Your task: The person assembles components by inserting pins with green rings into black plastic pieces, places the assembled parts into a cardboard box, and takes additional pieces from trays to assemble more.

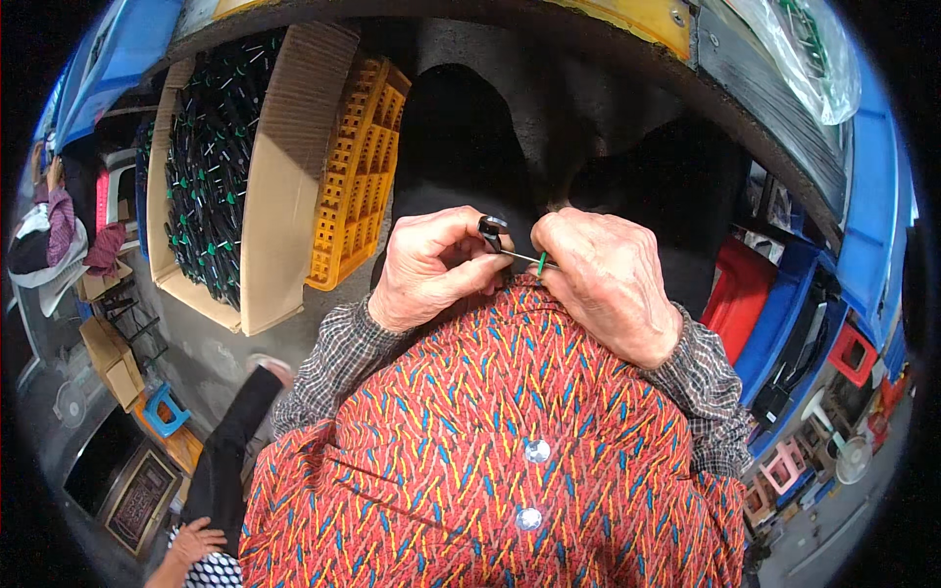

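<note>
Close together in front of my lap, both hands work on one small thing. Between thumb and forefinger, my left hand (431,269) pinches a small black piece (492,227) with a round end. A thin metal rod (521,257) runs from it toward my right hand (613,284). That hand is closed, with a green ring-like part (542,264) showing at its fingertips. What else lies inside the right fingers is hidden. Left of my hands, a cardboard box (289,186) holds many black pieces (211,176) with green parts and metal rods.
An orange plastic crate (358,176) stands beside the box. Ahead is a worn table edge (784,127) with a clear plastic bag (804,59) on it. Blue and red bins (740,294) are at my right. Another person's leg (235,451) and hand are at lower left.
</note>
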`<state>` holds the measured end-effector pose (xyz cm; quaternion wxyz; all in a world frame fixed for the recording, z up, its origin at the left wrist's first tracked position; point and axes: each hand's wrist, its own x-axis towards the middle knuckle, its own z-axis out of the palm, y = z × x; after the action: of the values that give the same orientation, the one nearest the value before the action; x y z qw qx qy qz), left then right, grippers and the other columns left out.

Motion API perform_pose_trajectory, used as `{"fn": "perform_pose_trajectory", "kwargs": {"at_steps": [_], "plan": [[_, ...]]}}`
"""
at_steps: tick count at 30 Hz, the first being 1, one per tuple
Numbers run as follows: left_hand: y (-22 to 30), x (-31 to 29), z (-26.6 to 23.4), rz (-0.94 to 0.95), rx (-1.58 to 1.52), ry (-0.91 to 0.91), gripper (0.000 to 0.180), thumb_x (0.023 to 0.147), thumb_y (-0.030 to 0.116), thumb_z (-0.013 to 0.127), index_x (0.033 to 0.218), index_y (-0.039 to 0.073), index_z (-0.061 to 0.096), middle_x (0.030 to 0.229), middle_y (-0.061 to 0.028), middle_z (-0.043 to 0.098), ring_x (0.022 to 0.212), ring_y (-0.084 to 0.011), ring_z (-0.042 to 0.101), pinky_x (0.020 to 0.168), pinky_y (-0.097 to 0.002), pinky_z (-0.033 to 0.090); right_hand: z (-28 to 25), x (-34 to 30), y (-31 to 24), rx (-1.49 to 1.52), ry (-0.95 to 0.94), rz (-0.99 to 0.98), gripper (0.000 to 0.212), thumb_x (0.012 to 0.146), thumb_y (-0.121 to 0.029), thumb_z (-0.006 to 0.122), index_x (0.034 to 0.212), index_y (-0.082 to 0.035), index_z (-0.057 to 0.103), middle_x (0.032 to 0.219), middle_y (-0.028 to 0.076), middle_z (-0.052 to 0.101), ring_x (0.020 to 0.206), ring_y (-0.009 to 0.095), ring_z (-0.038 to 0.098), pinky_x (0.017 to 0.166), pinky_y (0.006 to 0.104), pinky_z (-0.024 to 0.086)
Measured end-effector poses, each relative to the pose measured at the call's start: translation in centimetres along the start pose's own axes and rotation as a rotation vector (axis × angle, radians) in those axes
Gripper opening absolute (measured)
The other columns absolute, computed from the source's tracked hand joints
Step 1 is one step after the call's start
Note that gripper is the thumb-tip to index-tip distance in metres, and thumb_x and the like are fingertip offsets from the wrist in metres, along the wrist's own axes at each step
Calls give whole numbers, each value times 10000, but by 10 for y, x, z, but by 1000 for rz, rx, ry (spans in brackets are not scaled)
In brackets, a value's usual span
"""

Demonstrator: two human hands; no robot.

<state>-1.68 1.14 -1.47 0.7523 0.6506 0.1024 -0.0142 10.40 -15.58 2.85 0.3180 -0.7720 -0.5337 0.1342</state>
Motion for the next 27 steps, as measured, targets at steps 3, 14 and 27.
{"fn": "perform_pose_trajectory", "kwargs": {"at_steps": [3, 14, 27], "plan": [[1, 1, -1, 6, 58, -2, 71, 826, -76, 630, 884, -39, 613, 797, -65, 628, 615, -93, 618, 540, -217, 497, -2, 0, 0, 12, -28, 28, 210, 724, -101, 651, 809, -52, 465, 683, 112, 524, 659, 324, 595, 560, 421, 462], [3, 0, 2, 4, 17, 18, 56, 831, -57, 627, 878, -32, 611, 791, -42, 619, 598, -70, 593, 533, -200, 476, -4, -6, 1, 325, -41, 198, 258, 756, -172, 756, 852, 0, 589, 729, 113, 560, 625, 231, 562, 549, 332, 440], [-1, -2, 2, -15, -25, 34, 58, 847, -47, 629, 898, -32, 605, 770, -33, 609, 602, -69, 588, 535, -200, 474, 0, -1, -5, 413, -62, 301, 247, 744, -60, 711, 882, -26, 510, 750, 130, 553, 648, 305, 588, 576, 375, 457]]}}
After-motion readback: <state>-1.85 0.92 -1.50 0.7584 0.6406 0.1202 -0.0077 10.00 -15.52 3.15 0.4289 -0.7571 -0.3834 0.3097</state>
